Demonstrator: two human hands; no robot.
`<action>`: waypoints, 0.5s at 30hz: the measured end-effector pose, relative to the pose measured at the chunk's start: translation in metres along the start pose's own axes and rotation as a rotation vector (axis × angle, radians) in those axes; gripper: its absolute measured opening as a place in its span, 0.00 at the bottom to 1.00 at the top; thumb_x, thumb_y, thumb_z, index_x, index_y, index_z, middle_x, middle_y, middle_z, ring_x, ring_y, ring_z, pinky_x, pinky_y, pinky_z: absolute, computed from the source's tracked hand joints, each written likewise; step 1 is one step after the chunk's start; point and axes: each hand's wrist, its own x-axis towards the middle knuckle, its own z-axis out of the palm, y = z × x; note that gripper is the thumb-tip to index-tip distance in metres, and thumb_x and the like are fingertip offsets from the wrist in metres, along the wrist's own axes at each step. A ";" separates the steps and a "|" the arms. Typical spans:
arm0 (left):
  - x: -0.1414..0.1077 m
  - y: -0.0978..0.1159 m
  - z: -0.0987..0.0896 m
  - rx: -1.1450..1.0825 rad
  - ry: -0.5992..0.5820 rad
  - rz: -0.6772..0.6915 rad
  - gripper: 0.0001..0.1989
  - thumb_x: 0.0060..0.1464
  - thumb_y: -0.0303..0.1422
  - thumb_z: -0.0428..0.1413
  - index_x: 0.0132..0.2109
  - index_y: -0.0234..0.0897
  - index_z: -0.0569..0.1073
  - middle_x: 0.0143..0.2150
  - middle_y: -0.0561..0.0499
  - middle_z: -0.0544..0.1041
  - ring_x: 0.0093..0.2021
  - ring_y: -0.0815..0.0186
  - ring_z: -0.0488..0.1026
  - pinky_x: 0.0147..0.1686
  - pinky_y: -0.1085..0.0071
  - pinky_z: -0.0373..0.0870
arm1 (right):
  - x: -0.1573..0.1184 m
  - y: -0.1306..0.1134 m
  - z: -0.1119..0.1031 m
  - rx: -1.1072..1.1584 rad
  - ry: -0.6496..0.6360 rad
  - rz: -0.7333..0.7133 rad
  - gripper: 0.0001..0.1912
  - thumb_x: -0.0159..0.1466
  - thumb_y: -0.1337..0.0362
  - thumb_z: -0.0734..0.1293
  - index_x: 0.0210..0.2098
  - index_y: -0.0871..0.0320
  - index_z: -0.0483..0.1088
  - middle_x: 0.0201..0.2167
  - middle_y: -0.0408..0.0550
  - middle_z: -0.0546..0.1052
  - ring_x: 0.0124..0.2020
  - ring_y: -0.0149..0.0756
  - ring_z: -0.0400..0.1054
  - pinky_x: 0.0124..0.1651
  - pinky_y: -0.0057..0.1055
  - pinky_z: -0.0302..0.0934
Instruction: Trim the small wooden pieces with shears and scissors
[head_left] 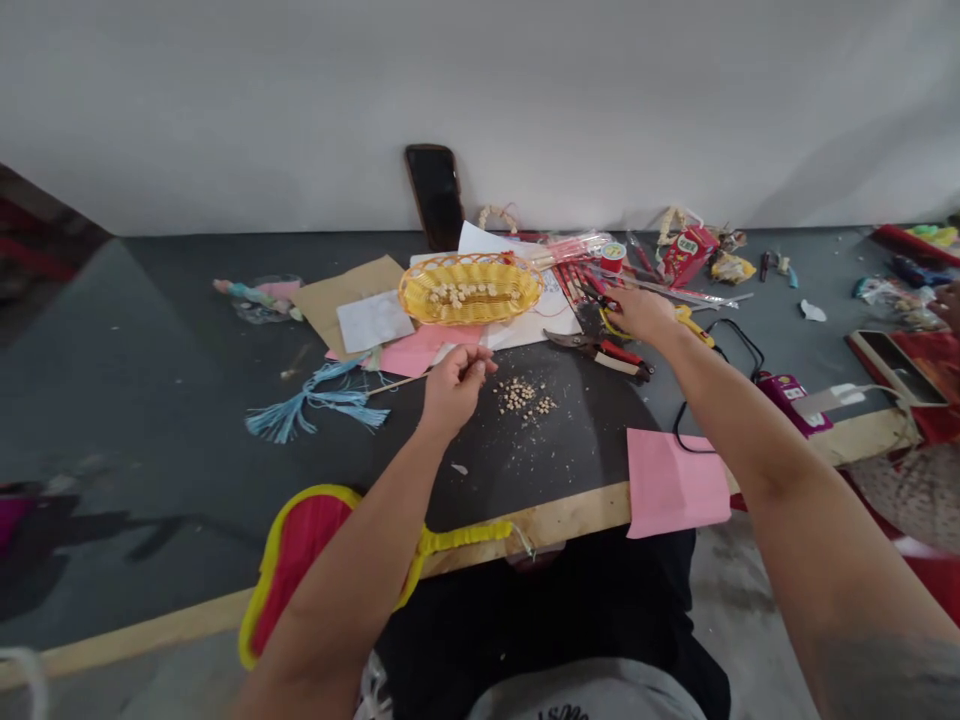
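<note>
My left hand (pixel 457 385) hovers over the dark tabletop with its fingers pinched together. What it pinches is too small to make out. A thin stick (pixel 401 384) runs from a light blue tassel (pixel 315 402) toward that hand; whether it is held or lies behind is unclear. Just right of the hand is a heap of small pale beads or chips (pixel 523 397). My right hand (pixel 639 312) is closed at a dark-handled tool (pixel 598 291), its fingers partly hidden. Below it lie pruning shears (pixel 600 352) with red and white handles. A yellow basket (pixel 472 310) holds pale pieces.
A phone (pixel 436 195) leans on the wall. Thread (pixel 613 257), a red packet (pixel 688 255) and a purple box (pixel 793 402) lie right. Pink paper (pixel 679 480) overhangs the front edge; a red-yellow fan-shaped piece (pixel 307 530) lies front left. Another person's hand (pixel 946 303) shows far right.
</note>
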 end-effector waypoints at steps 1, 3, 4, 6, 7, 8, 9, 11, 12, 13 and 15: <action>0.000 0.000 0.000 -0.014 -0.005 -0.005 0.10 0.54 0.34 0.55 0.42 0.36 0.74 0.34 0.50 0.80 0.28 0.69 0.70 0.33 0.71 0.68 | 0.001 0.001 0.001 0.004 0.003 -0.006 0.23 0.66 0.58 0.62 0.60 0.52 0.67 0.56 0.56 0.74 0.49 0.46 0.71 0.45 0.37 0.64; 0.001 0.000 0.001 -0.044 -0.009 -0.027 0.11 0.54 0.36 0.57 0.43 0.35 0.74 0.34 0.49 0.81 0.28 0.69 0.70 0.32 0.71 0.69 | 0.002 0.002 0.001 0.012 0.014 -0.017 0.23 0.66 0.60 0.62 0.60 0.54 0.67 0.54 0.57 0.75 0.49 0.45 0.71 0.46 0.37 0.64; 0.001 0.001 0.002 -0.070 -0.009 -0.042 0.12 0.54 0.37 0.58 0.43 0.35 0.75 0.34 0.49 0.81 0.28 0.69 0.70 0.31 0.71 0.69 | 0.002 0.002 0.000 0.017 0.022 -0.019 0.23 0.66 0.61 0.63 0.60 0.56 0.67 0.53 0.58 0.75 0.49 0.46 0.71 0.47 0.38 0.64; 0.000 0.004 0.003 -0.158 -0.010 -0.077 0.16 0.52 0.41 0.61 0.44 0.34 0.75 0.36 0.47 0.81 0.28 0.70 0.71 0.31 0.71 0.71 | 0.001 0.000 -0.003 0.027 0.047 -0.021 0.21 0.66 0.64 0.61 0.57 0.60 0.69 0.51 0.60 0.76 0.50 0.48 0.70 0.49 0.40 0.64; 0.000 0.005 0.004 -0.221 -0.015 -0.098 0.19 0.51 0.43 0.62 0.44 0.35 0.75 0.38 0.47 0.81 0.29 0.70 0.72 0.31 0.71 0.71 | -0.001 -0.003 -0.005 0.032 0.065 -0.026 0.20 0.66 0.65 0.60 0.56 0.61 0.69 0.52 0.61 0.76 0.51 0.49 0.70 0.51 0.42 0.64; -0.001 0.007 0.004 -0.293 -0.022 -0.122 0.21 0.50 0.46 0.63 0.45 0.35 0.74 0.41 0.46 0.80 0.30 0.70 0.73 0.31 0.71 0.73 | -0.004 -0.007 -0.006 0.036 0.084 -0.035 0.20 0.67 0.65 0.59 0.56 0.61 0.69 0.52 0.61 0.75 0.53 0.49 0.69 0.54 0.43 0.63; -0.001 0.009 0.005 -0.370 -0.032 -0.149 0.23 0.49 0.48 0.63 0.45 0.35 0.74 0.44 0.45 0.80 0.32 0.69 0.75 0.32 0.71 0.74 | -0.007 -0.013 -0.008 0.048 0.112 -0.053 0.20 0.68 0.66 0.58 0.57 0.62 0.69 0.54 0.61 0.74 0.56 0.49 0.67 0.57 0.44 0.61; -0.001 0.013 0.007 -0.524 -0.047 -0.205 0.25 0.48 0.50 0.64 0.46 0.36 0.74 0.51 0.43 0.77 0.36 0.68 0.77 0.35 0.70 0.76 | -0.015 -0.030 -0.013 0.103 0.194 -0.129 0.22 0.69 0.63 0.56 0.60 0.62 0.66 0.58 0.60 0.71 0.61 0.48 0.63 0.62 0.45 0.58; 0.000 0.015 0.007 -0.591 -0.052 -0.229 0.25 0.48 0.50 0.64 0.46 0.37 0.74 0.54 0.42 0.76 0.38 0.67 0.78 0.37 0.68 0.76 | -0.021 -0.042 -0.017 0.165 0.263 -0.191 0.23 0.70 0.62 0.56 0.62 0.63 0.65 0.60 0.60 0.69 0.63 0.48 0.61 0.64 0.46 0.56; 0.002 0.018 0.006 -0.650 -0.057 -0.254 0.25 0.49 0.50 0.63 0.48 0.37 0.73 0.56 0.42 0.75 0.40 0.65 0.78 0.40 0.67 0.77 | -0.028 -0.055 -0.020 0.231 0.332 -0.272 0.25 0.70 0.60 0.57 0.62 0.63 0.64 0.62 0.60 0.67 0.64 0.49 0.59 0.65 0.46 0.55; 0.004 0.026 0.005 -0.736 -0.056 -0.294 0.24 0.54 0.50 0.59 0.50 0.38 0.73 0.59 0.41 0.73 0.45 0.63 0.78 0.46 0.64 0.76 | -0.046 -0.087 -0.031 0.328 0.426 -0.427 0.27 0.70 0.56 0.58 0.64 0.63 0.62 0.65 0.60 0.64 0.67 0.50 0.54 0.68 0.51 0.52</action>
